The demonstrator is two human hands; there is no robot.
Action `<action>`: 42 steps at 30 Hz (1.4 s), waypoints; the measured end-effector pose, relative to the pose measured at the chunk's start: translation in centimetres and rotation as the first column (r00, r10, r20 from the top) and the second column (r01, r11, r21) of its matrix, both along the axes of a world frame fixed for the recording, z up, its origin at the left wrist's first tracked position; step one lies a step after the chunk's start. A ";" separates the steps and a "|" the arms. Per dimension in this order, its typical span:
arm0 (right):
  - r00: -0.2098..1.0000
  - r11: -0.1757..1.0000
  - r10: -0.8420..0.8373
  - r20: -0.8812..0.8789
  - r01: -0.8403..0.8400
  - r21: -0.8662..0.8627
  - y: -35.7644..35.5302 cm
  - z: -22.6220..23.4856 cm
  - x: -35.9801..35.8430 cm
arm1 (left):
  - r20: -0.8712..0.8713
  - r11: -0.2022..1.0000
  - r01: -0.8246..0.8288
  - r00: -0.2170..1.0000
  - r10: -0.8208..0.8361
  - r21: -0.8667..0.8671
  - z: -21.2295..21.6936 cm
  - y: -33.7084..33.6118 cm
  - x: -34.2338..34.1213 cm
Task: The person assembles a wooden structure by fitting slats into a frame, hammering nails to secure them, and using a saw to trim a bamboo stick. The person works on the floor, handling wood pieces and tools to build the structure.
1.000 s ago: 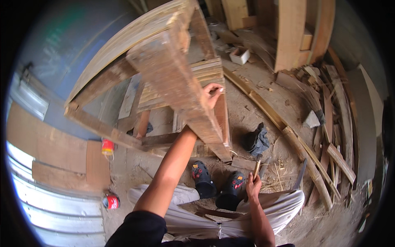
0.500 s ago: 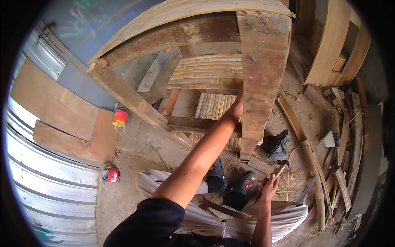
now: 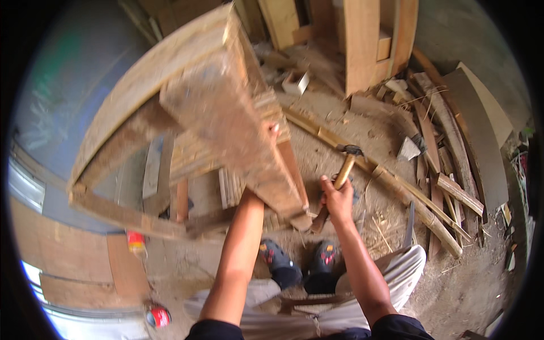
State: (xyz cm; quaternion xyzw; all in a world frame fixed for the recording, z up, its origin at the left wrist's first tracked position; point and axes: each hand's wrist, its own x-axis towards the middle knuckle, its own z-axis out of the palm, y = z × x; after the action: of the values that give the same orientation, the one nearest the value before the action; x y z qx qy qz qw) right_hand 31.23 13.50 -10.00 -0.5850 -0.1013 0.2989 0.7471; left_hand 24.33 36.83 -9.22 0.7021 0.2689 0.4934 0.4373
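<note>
A wooden frame with a bamboo-slat seat (image 3: 195, 156), like a bench or chair, stands tilted before me. Its wide nailed plank (image 3: 209, 119) is blurred by motion. Behind that plank runs my left forearm, and fingers of my left hand (image 3: 273, 129) curl round its right edge; the palm is hidden. Lower right of the plank, my right hand (image 3: 338, 199) is closed round the handle of a hammer (image 3: 345, 169), its dark metal head pointing up and away. My feet in dark clogs (image 3: 277, 263) rest on the ground beneath the frame.
A long split bamboo pole (image 3: 396, 187) lies on the dirt floor to the right. Beyond it are scrap boards (image 3: 445, 144) in a pile. A saw blade (image 3: 409, 224) shows by my right knee. A red can (image 3: 158, 317) stands at lower left.
The view has swung to the right. The wooden frame has tilted and shifted, and fingers of my left hand now show at the plank's edge. The hammer has come up closer to the plank.
</note>
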 end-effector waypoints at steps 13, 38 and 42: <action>0.850 0.945 0.278 0.447 -0.160 -0.284 12.8 3.6 4.8 | 0.024 0.985 -0.055 0.998 0.059 -0.166 2.9 -1.2 0.6; 0.905 0.929 0.353 0.237 -0.308 -0.207 13.9 3.4 6.4 | 0.016 0.996 -0.073 0.997 0.074 -0.054 1.9 -0.8 0.7; 0.914 0.936 0.346 0.215 -0.319 -0.148 13.7 3.6 6.2 | -0.036 0.994 -0.090 0.995 0.088 -0.063 1.3 -0.2 0.8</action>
State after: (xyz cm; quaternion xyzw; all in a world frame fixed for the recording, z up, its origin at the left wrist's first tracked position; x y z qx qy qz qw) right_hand 37.47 27.17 -6.37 -0.6307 -0.2713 0.3548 0.6346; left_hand 25.11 36.63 -7.87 0.6831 0.3232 0.4916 0.4328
